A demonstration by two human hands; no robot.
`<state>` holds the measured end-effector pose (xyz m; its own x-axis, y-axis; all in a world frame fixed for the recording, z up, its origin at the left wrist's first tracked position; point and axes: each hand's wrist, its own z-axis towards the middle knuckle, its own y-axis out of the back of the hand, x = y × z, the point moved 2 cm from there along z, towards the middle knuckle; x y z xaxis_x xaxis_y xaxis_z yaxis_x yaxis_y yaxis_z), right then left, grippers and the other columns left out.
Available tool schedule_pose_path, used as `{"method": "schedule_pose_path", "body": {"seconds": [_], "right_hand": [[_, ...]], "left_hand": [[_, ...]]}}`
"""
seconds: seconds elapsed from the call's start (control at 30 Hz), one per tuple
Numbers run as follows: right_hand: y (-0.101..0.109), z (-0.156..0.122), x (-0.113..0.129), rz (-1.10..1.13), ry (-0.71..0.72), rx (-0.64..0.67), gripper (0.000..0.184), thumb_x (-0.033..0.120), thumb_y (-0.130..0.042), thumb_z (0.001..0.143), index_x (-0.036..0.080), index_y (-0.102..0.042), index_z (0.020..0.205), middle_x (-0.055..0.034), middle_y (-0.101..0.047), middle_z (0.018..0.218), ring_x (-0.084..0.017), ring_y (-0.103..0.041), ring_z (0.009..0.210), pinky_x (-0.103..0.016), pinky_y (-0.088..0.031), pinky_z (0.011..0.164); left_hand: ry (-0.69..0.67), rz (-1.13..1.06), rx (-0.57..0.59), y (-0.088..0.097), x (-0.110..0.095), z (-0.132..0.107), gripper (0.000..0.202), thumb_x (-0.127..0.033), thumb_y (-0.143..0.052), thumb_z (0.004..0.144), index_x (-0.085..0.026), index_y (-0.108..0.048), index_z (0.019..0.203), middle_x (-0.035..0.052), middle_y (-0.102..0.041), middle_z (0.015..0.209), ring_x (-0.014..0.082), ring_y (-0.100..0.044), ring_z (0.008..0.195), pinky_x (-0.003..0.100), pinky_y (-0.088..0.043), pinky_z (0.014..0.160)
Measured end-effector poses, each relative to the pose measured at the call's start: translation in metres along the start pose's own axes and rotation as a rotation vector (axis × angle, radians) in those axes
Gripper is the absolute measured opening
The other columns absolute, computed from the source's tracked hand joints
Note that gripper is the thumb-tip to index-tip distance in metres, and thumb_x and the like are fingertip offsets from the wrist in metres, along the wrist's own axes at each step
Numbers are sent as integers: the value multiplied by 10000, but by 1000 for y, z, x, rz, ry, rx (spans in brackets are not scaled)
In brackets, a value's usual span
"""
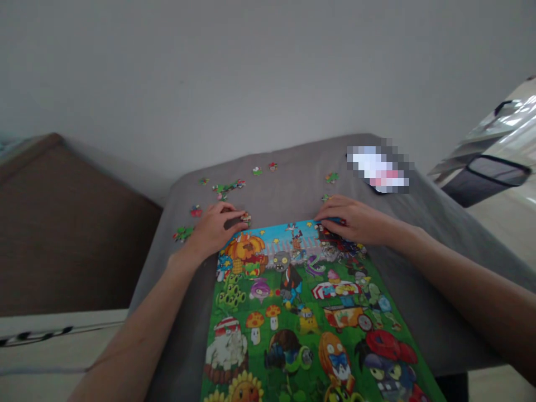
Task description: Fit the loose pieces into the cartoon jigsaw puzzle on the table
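Note:
A colourful cartoon picture sheet (pixel 274 312) with plants and zombies on green lies flat in front of me. My left hand (pixel 218 228) is closed beside its top left corner, with a small puzzle piece (pixel 246 219) between thumb and fingers. At the top right corner, my right hand (pixel 355 220) has its thumb and fingers closed over the sheet's edge; what lies under the fingers is partly hidden. Just beyond those fingertips is a small green puzzle piece (pixel 325 197).
Loose puzzle pieces (pixel 183 233) and a joined cluster (pixel 226 188) lie on the grey cloth-covered surface (pixel 288 192). A phone (pixel 379 173) with a blurred screen sits at the back right. Behind is a wall (pixel 268 84); a brown panel (pixel 75 234) stands left.

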<state>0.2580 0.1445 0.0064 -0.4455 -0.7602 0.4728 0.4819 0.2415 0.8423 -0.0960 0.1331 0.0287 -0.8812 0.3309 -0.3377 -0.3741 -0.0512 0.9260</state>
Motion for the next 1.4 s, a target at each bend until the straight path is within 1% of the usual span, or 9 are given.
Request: {"method": "schedule_pose_path", "body": {"seconds": [0.13,0.23,0.43,0.67,0.83,0.97,1.07,1.2,1.4], "right_hand": [[1,0,0,-24,-8,17,253,269,-519,1008,197,-751,1078,-103,-738,1057,-244,-656,1039,-473,-499,1019],[3,1,1,-55,-2,16,250,247,-517,1012,187,-747,1089,-103,-738,1070,-235,-654,1063,-450,-497,1028],[6,2,4,-62,-13,31,234,204,-533,1004,181,-753,1079,-107,-750,1081,-233,-660,1069,-449,-482,1055],[7,3,4,-81,10,51,246,196,-526,1007,170,-749,1108,-99,-753,1118,-223,-651,1088,-413,-478,1055],[7,5,3,-98,12,62,277,212,-493,1018,157,-747,1115,-107,-748,1106,-226,-646,1074,-417,-464,1063],[8,4,4,-111,-3,67,277,222,-492,1018,178,-750,1109,-90,-746,1110,-221,-641,1079,-406,-455,1073],[8,4,4,-106,-6,61,289,224,-491,1016,158,-751,1123,-100,-745,1118,-232,-637,1093,-419,-456,1076],[6,3,3,-98,1,56,287,217,-497,1011,152,-753,1123,-104,-744,1111,-232,-637,1095,-415,-461,1066],[7,3,2,-97,-2,55,275,214,-502,1009,166,-753,1113,-91,-746,1104,-226,-641,1082,-410,-459,1070]], "left_hand": [[5,-69,44,-10,0,1,296,-469,-706,890,-221,-771,1039,84,-735,1122,281,-648,1110,468,-482,1046],[36,-141,26,-10,-8,1,265,-433,-629,942,-210,-730,1044,79,-766,1049,256,-685,966,424,-536,930],[-135,-315,64,-4,-63,-10,290,-399,-516,1013,-250,-756,1077,55,-721,1050,196,-679,932,324,-549,831],[-259,-504,294,-14,-135,-29,234,-349,-630,1006,-335,-738,1213,0,-764,1072,168,-706,943,272,-544,802],[-206,-540,547,-27,-164,-32,174,-338,-678,979,-321,-784,1116,-25,-806,989,163,-720,821,262,-515,681],[-331,-552,697,-39,-179,-32,238,-238,-621,1009,-301,-785,1169,19,-798,1069,178,-730,910,301,-530,785],[-378,-547,709,-45,-186,-32,247,-206,-641,998,-294,-785,1178,38,-762,1060,179,-706,946,308,-523,824],[-311,-495,723,-48,-192,-34,232,-202,-657,995,-259,-788,1177,34,-743,1018,164,-689,857,295,-511,774],[-346,-381,600,-52,-193,-43,192,-235,-689,979,-210,-795,1136,65,-727,1044,238,-680,994,394,-524,889]]}}
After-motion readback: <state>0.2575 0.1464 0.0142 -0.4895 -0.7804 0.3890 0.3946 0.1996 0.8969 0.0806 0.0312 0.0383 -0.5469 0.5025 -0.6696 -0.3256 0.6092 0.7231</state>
